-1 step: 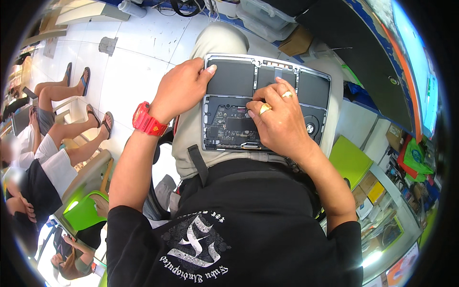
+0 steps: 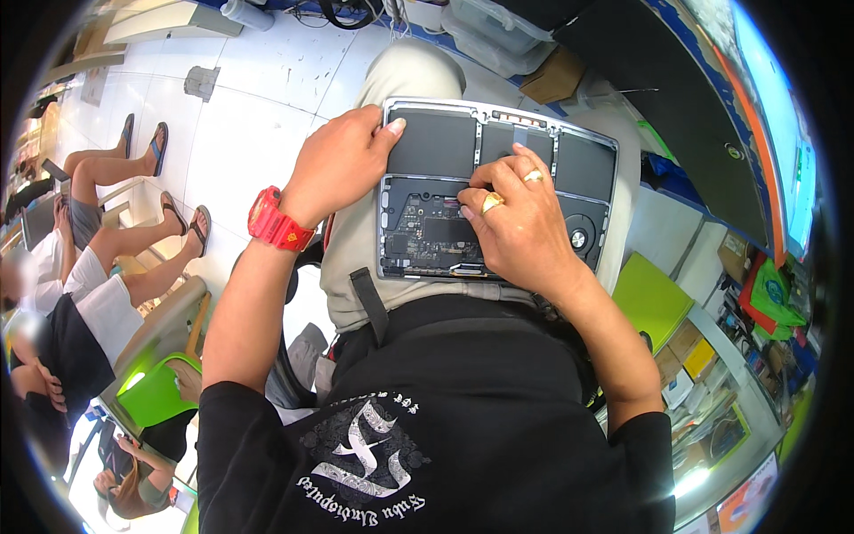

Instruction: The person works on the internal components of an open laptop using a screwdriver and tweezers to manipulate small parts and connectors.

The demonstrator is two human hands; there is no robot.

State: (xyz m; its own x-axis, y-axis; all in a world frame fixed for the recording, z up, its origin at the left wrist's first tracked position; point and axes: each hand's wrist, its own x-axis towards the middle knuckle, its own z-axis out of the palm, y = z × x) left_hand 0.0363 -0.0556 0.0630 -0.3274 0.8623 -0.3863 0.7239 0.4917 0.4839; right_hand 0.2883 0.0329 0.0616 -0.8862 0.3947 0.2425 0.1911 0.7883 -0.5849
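An opened laptop (image 2: 427, 142) with its bottom cover off rests across my thighs, showing dark battery blocks, a circuit board (image 2: 414, 236) and a round fan (image 2: 578, 236). My left hand (image 2: 342, 160), a red watch (image 2: 277, 218) at its wrist, grips the top-left edge, thumb over the rim. My right hand (image 2: 511, 214), wearing two gold-coloured rings, is bent over the middle where board and batteries meet. Its thumb and forefinger are pinched low on the internals; whatever lies between them is hidden.
Seated people with bare legs (image 2: 133, 240) are at the left, beside a green chair (image 2: 151, 396). A dark cabinet (image 2: 667, 107), cardboard box (image 2: 551, 76) and plastic bins (image 2: 489, 31) stand beyond my knees. A glass display counter (image 2: 721, 418) and cluttered shelves are at the right.
The laptop and my left hand have shifted very slightly upward in the picture. My right hand holds the same pinched posture.
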